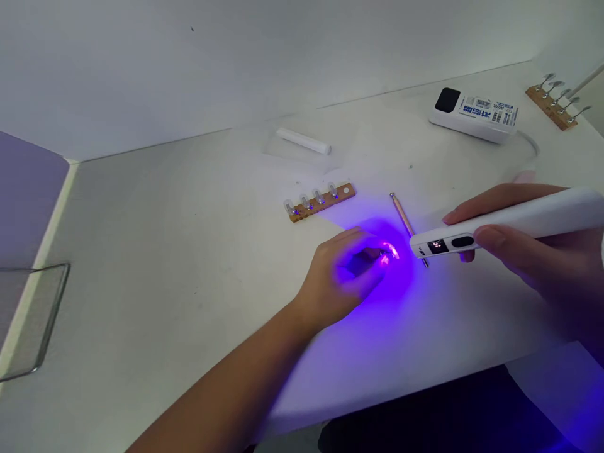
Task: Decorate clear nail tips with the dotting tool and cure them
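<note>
My right hand [519,245] is wrapped round a white handheld UV nail lamp [523,217], its thumb close to the black button by a small lit display. Violet light from the lamp's head falls on my left hand [340,270], to its left. My left thumb and fingertips pinch a small nail tip [391,250] that glows pink in the beam; its outline is partly washed out. Beneath the lamp's head, a thin pinkish dotting pen [402,214] with metal ends lies on the table. Beyond my left hand sits a wooden strip [323,202] bearing several clear nail tips on small holders.
A white stick [304,141] lies near the wall on the white table [155,251]. At the back right are a white device [474,116] with a printed label and another wooden holder strip [550,107]. A metal wire frame [51,321] stands at the left edge.
</note>
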Demonstrator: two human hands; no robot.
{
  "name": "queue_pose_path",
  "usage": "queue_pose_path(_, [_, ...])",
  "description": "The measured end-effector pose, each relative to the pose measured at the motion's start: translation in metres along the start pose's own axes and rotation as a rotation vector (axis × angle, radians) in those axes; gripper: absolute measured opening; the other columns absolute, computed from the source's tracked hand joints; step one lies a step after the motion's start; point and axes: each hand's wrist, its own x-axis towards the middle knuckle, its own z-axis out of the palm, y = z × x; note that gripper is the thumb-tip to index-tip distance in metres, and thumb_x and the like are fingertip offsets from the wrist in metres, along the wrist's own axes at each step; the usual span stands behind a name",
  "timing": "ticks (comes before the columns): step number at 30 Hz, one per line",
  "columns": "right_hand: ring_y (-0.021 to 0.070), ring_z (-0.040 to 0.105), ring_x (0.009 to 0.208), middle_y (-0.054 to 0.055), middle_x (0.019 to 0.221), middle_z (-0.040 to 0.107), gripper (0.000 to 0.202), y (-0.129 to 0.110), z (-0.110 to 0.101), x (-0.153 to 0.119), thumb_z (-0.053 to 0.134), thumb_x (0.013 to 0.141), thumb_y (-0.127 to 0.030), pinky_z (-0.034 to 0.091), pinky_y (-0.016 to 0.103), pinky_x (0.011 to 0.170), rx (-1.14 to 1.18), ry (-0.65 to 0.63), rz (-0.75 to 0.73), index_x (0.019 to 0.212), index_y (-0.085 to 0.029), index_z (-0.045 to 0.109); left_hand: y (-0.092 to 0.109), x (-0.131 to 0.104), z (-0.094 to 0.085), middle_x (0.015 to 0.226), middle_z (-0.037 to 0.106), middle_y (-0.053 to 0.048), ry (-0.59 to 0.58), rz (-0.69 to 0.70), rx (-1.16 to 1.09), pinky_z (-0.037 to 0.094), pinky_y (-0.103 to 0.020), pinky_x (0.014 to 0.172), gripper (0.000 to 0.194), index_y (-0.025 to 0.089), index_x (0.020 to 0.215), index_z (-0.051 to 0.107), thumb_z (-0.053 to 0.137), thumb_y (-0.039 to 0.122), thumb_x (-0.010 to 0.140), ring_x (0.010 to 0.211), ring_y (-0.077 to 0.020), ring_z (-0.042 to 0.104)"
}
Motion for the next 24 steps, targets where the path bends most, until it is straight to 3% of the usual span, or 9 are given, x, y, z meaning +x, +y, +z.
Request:
queue_pose_path(7, [0.0122,0.058,0.044,-0.001,0.059,0.072,0.007,-0.0039,-0.0003,0.0014,0.080,0.091,-0.021,0.040,0.027,0.038,-0.008,0.001,0.005,0.094,-0.025,0.086,0.0002,0.0004,-0.0002,0.094,0.078,-0.005,0.001,-0.010,0.005,0.059,-0.031,0.076,0.010,0.019,0.097,0.076,0.068,0.014,0.092,0.082,-0.0163,0.071])
queue_pose_path(15, [0.0137,0.058,0.044,-0.001,0.058,0.071,0.013,-0.0055,0.0003,0.0022,0.078,0.095,-0.043,0.039,0.030,0.038,-0.049,0.002,0.030,0.093,-0.032,0.085,0.0006,0.0006,-0.0008,0.094,0.078,-0.005,0.001,0.002,0.019,0.059,-0.031,0.076,0.010,0.018,0.097,0.076,0.068,0.014,0.092,0.082,-0.0160,0.071])
queue_pose_path(24, [0.0128,0.055,0.043,-0.002,0.059,0.071,0.010,-0.0012,-0.0001,0.0022,0.079,0.095,-0.039,0.035,0.031,0.037,-0.011,0.001,0.013,0.096,-0.032,0.086,-0.0005,0.0000,-0.0006,0.094,0.078,-0.005,0.003,0.003,0.014,0.058,-0.030,0.076,0.011,0.018,0.097,0.076,0.069,0.013,0.092,0.082,-0.0159,0.071])
